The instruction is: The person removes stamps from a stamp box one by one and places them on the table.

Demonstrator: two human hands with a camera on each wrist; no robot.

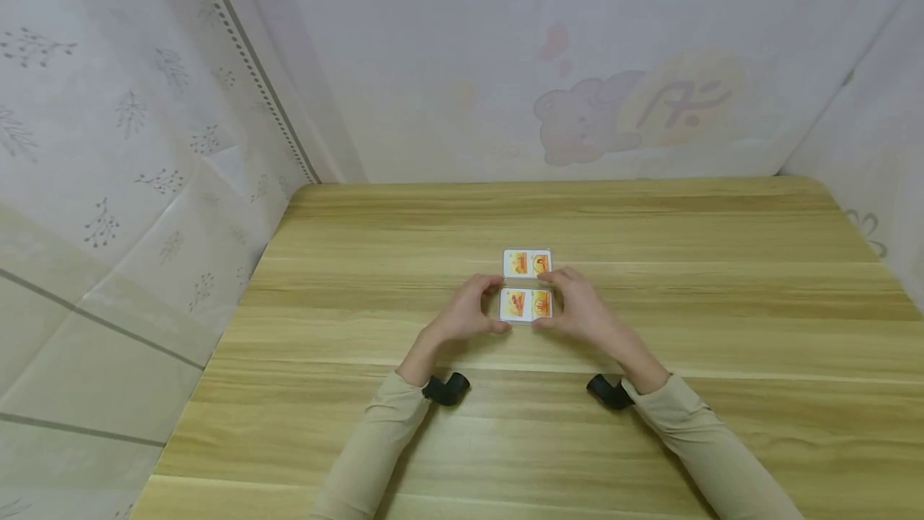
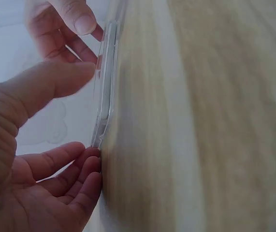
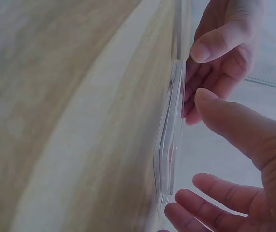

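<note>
my left hand [image 1: 462,313], right hand [image 1: 583,313] framing near card [image 1: 526,306], fingers wide, can't tell if I'm gripping | far card [image 1: 527,263] sitting just past its edge | table [image 1: 722,279] stretching both sides

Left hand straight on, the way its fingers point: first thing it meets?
Probably the farther card, at its lower-left corner. In the head view the left hand reaches right up beside it; whether they already touch is unclear.
</note>
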